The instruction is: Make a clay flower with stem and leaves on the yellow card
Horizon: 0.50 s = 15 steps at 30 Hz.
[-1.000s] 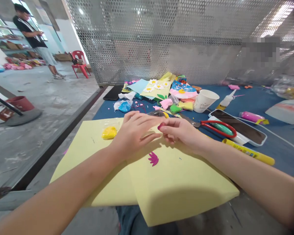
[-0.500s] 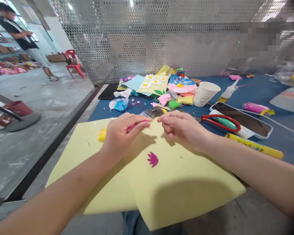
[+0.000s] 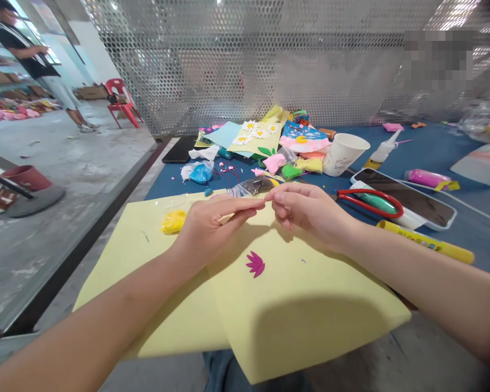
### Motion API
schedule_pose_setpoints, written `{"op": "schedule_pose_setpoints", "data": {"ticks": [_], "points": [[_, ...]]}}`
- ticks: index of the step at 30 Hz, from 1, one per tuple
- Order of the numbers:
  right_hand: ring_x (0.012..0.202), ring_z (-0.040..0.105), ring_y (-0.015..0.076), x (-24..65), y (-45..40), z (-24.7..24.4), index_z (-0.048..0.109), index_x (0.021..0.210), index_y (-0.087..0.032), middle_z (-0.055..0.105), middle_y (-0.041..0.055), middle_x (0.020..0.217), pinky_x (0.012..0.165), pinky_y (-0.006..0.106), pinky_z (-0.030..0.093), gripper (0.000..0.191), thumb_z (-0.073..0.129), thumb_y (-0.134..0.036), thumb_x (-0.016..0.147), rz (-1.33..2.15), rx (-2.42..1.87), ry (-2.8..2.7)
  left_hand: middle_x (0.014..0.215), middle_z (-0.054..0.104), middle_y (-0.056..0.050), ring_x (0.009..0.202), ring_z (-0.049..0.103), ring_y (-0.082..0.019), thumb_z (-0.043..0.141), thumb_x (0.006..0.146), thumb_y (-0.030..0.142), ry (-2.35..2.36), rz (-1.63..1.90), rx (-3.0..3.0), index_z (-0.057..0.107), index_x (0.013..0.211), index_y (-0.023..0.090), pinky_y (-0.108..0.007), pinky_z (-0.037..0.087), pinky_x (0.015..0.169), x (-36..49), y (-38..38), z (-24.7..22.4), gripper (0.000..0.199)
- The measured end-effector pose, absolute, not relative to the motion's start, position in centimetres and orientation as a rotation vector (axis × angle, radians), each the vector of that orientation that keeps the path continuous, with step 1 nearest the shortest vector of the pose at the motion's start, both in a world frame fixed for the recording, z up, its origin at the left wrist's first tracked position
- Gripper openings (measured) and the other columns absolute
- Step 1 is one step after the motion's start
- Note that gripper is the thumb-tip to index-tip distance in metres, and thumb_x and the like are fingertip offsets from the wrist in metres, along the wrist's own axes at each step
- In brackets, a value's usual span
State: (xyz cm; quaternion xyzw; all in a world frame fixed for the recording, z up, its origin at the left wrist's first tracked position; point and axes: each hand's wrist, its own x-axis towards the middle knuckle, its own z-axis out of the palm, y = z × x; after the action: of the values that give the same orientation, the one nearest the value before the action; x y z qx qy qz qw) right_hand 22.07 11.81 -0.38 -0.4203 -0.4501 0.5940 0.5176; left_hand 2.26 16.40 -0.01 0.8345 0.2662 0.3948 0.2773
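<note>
My left hand (image 3: 214, 231) and right hand (image 3: 310, 209) nearly meet, half-closed, grip unclear; anything pinched could drop onto the yellow sheet (image 3: 310, 326).

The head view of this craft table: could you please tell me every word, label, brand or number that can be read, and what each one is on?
No text can be read clearly.
Yellow tube: print along its side, too small and blurred to read.
Paper cup: faint print, too blurred to read.
Magenta tube: yellow label, too small to read.

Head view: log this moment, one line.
left hand: over yellow sheet | right hand: touching left fingertips | nearby: yellow clay, magenta flower cutout
</note>
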Motion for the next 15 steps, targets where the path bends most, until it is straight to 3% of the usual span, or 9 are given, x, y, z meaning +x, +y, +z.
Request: {"op": "schedule_pose_setpoints", "data": {"ticks": [5, 11, 15], "points": [[0.050, 0.049, 0.0064, 22.29, 11.83, -0.21, 0.069, 0.087, -0.018, 0.053, -0.0043, 0.062, 0.046, 0.020, 0.040, 0.010, 0.066, -0.025, 0.081, 1.447, -0.975, -1.032, 0.099, 0.076, -0.004, 0.097, 0.071, -0.019, 0.055, 0.092, 0.023, 0.699, 1.007, 2.048, 0.062, 0.117, 0.022, -0.027, 0.056, 0.080, 2.55, 16.29, -0.40, 0.026], [0.051, 0.051, 0.0080, 22.36, 11.83, -0.11, 0.063, 0.101, -0.022, 0.054, -0.0055, 0.069, 0.044, 0.022, 0.040, 0.023, 0.058, -0.014, 0.080, 1.626, -0.859, -0.981, 0.081, 0.074, -0.001, 0.074, 0.068, -0.015, 0.070, 0.082, 0.028, 0.719, 1.116, 2.169, 0.069, 0.079, 0.020, -0.024, 0.053, 0.068, 2.58, 16.31, -0.19, 0.008], [0.054, 0.054, 0.0089, 21.87, 11.52, -0.18, 0.059, 0.108, -0.025, 0.057, -0.0059, 0.072, 0.046, 0.022, 0.043, 0.032, 0.057, -0.011, 0.080, 1.595, -0.838, -1.088, 0.082, 0.074, 0.000, 0.072, 0.066, -0.014, 0.069, 0.082, 0.027, 0.696, 1.154, 2.225, 0.073, 0.084, 0.022, -0.024, 0.051, 0.065, 2.67, 16.16, 0.01, 0.007]]}}
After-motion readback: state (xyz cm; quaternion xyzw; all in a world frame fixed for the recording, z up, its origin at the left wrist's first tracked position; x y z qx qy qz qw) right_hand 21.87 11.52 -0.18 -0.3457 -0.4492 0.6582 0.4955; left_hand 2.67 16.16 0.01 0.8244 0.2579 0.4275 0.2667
